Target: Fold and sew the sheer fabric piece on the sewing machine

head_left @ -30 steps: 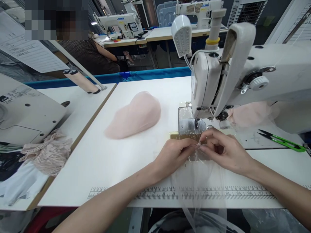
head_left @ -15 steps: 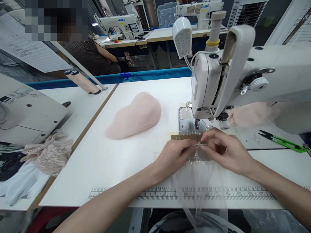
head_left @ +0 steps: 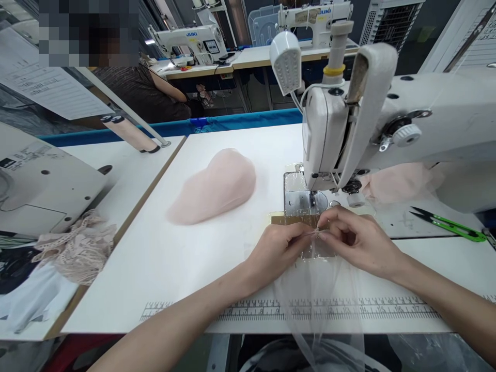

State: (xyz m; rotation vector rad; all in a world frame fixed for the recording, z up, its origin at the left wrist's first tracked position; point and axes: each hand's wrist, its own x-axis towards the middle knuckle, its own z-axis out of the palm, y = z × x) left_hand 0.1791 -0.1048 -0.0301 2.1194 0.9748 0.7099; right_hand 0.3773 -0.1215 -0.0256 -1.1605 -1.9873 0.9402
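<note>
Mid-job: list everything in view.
table: 1, white, centre
sheer fabric: 1, whitish, over table's front edge
fabric pieces: 2, pink, centre-left, right
near sewing machine: 1, white, right
left machine: 1, pale, cropped
far sewing machines: 2, white, background
snips: 1, green and black, right
printed ruler: 1, black, front edge
tangled bundle: 1, beige, left
paper sheet: 1, white, upper left
co-worker: 1, dark top, upper left
left hand and right hand: 2, bare, pinching sheer fabric

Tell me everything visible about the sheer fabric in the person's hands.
The sheer fabric looks like thin, whitish, see-through mesh; the printed ruler shows through it. The left hand and right hand pinch its upper part, just in front of the metal needle plate. From there it hangs loosely in soft folds past the edge of the table.
</note>
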